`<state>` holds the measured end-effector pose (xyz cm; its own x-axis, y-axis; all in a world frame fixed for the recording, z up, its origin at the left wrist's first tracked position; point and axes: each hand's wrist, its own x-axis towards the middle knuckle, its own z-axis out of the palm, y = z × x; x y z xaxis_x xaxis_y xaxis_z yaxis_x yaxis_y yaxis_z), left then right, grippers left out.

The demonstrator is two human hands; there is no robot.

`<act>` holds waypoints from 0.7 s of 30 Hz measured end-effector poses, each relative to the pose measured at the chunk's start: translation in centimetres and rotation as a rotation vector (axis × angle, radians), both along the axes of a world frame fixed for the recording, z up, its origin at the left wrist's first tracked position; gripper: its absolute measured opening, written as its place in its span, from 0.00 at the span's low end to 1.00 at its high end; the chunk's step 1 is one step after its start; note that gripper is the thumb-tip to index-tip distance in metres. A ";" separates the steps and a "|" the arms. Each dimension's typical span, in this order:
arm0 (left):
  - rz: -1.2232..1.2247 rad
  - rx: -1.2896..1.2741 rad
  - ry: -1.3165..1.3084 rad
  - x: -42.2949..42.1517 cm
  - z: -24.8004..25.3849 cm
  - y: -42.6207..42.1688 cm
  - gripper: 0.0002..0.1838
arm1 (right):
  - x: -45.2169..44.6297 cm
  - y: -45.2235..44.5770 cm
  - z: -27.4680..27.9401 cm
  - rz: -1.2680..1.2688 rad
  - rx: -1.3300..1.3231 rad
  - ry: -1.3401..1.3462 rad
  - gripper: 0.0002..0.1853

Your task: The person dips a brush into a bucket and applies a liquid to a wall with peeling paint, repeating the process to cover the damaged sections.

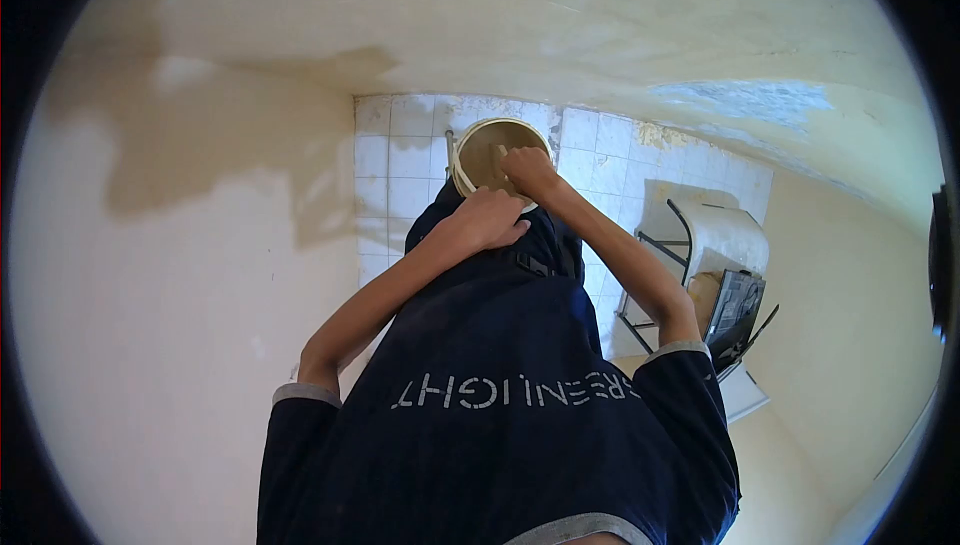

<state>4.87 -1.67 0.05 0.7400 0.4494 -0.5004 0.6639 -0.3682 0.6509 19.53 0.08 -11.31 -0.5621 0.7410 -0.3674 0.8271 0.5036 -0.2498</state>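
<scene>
A round, pale bucket (463,177) stands low in front of my body, its inside tan. My left hand (488,219) is at the near rim, fingers closed over the edge. Over the bucket's right side my right hand (528,167) is closed around a light, flat tool (499,157) that points down into the bucket. The tool's lower end and the bucket's contents are hard to make out.
Pale square tiles (408,153) cover the floor. A worn wall (500,35) with peeling blue patches rises beyond the bucket, and another wall (180,315) stands at left. At right is a metal-legged chair (725,240) beside a dark, flat object (736,310).
</scene>
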 end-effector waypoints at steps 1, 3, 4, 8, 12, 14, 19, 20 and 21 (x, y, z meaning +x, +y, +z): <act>-0.031 -0.022 0.027 0.0 0.6 0.2 0.22 | -0.1 0.0 -0.5 -0.014 -0.017 -0.022 0.15; -0.016 -0.017 0.000 -0.1 0.6 0.0 0.21 | 0.0 -0.3 -1.1 -0.025 -0.031 -0.048 0.17; -0.009 -0.011 -0.026 -0.1 0.6 0.0 0.21 | 0.2 -0.4 -1.3 -0.019 -0.017 -0.040 0.15; -0.017 -0.009 -0.035 -0.1 0.0 -0.4 0.21 | 0.4 -0.7 -2.3 -0.027 -0.010 -0.057 0.09; -0.011 0.012 -0.043 -0.1 -0.4 -0.5 0.20 | 0.1 -0.8 -2.4 -0.052 -0.003 -0.051 0.07; -0.007 0.008 -0.047 0.0 -0.3 -0.5 0.19 | 0.0 -0.8 -2.4 -0.060 -0.007 -0.073 0.08; -0.038 0.011 -0.018 0.1 0.1 -0.4 0.19 | 0.2 -0.7 -3.6 -0.019 0.001 -0.105 0.10; -0.037 0.009 -0.017 0.0 0.3 -0.4 0.19 | 0.3 -0.7 -3.8 0.005 -0.024 -0.115 0.10; -0.031 0.011 -0.022 0.0 0.3 -0.4 0.19 | 0.2 -0.8 -3.9 0.005 -0.025 -0.114 0.10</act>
